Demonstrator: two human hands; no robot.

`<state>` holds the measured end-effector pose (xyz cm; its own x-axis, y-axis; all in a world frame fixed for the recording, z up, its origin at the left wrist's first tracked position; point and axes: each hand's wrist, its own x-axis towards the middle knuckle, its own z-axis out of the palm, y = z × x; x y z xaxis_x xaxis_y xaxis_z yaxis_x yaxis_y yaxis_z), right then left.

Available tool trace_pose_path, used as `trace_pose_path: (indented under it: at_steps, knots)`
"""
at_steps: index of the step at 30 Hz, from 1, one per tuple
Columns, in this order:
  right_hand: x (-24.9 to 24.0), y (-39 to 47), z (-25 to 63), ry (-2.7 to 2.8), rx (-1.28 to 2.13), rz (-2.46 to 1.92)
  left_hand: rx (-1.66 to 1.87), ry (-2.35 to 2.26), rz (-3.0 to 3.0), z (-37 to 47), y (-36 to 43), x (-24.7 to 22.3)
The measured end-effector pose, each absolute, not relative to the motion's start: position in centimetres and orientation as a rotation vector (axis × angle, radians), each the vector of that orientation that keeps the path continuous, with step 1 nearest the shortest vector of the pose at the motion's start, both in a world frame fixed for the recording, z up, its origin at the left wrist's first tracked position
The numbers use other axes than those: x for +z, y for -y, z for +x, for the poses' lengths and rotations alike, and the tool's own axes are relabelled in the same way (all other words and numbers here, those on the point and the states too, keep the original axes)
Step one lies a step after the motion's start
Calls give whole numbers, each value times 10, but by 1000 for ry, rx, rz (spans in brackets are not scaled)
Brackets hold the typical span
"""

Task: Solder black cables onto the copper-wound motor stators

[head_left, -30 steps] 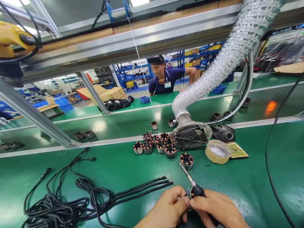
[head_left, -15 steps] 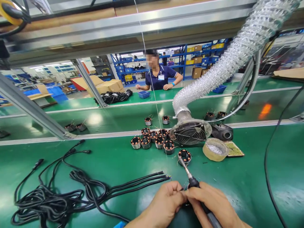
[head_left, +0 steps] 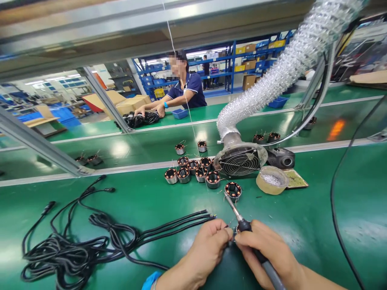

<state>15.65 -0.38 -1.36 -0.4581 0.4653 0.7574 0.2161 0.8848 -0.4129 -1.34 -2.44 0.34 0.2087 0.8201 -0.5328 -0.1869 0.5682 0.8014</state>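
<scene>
**Soldering iron held at the near edge of the green counter**

The green counter (head_left: 317,225) runs the full width of the scene, with a second green belt beyond it. A silver ribbed flexible duct (head_left: 281,68) drops from the upper right to a round fan grille (head_left: 240,163) standing at the far edge of the counter. At the near left lies a tangled bundle of black cables (head_left: 69,251); several of its ends stretch right and stop just left of the hands. Across the far belt a person in a dark blue shirt (head_left: 187,88) leans over a black heap.

Left of the fan sits a cluster of small round copper-wound stators (head_left: 193,175), touching one another, and one more stator (head_left: 233,190) stands apart, nearer to the hands. Right of the fan rests a tan tape roll (head_left: 271,180).

The right hand (head_left: 269,253) has its grip closed round the black handle of a soldering iron (head_left: 242,223), whose metal tip points up and away toward the lone stator. The left hand (head_left: 205,249) pinches something small against the right fingertips; what it is cannot be told, since the fingers hide it.
</scene>
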Motion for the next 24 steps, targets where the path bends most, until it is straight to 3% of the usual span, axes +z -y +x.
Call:
trace_pose_path:
  at_steps: [24]
  knots:
    - [-9,-7,163,2002,528,-685,806,-1284,747,-7,26,4]
